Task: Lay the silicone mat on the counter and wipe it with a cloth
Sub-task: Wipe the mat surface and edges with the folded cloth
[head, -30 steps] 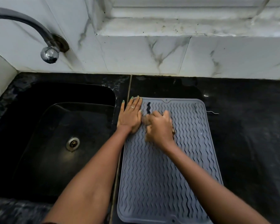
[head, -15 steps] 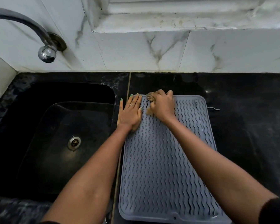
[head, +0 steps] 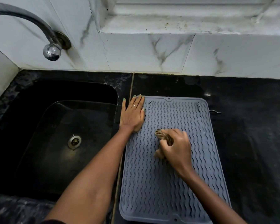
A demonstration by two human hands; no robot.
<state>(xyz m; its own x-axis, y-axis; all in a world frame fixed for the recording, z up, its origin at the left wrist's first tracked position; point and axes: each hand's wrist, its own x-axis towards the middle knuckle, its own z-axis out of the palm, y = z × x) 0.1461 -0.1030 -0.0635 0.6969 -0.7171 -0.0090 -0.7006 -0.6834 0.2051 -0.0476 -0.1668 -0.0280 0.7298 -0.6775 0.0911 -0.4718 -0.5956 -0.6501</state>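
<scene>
1. The grey silicone mat (head: 168,159) lies flat on the black bench (head: 249,143), just right of the sink (head: 55,143).
2. The left hand (head: 132,115) presses flat, fingers spread, on the mat's far-left edge.
3. The right hand (head: 176,147) is clenched around a bunched brown cloth (head: 162,136) at mid-mat.

A grey ribbed silicone mat (head: 168,183) lies flat on the black desk (head: 249,143), right of centre. The left hand (head: 132,115) presses flat on its upper left edge. The right hand (head: 176,147) bunches a brown cloth (head: 162,135) mid-mat. A sink (head: 39,143) fills the left of the frame.
</scene>
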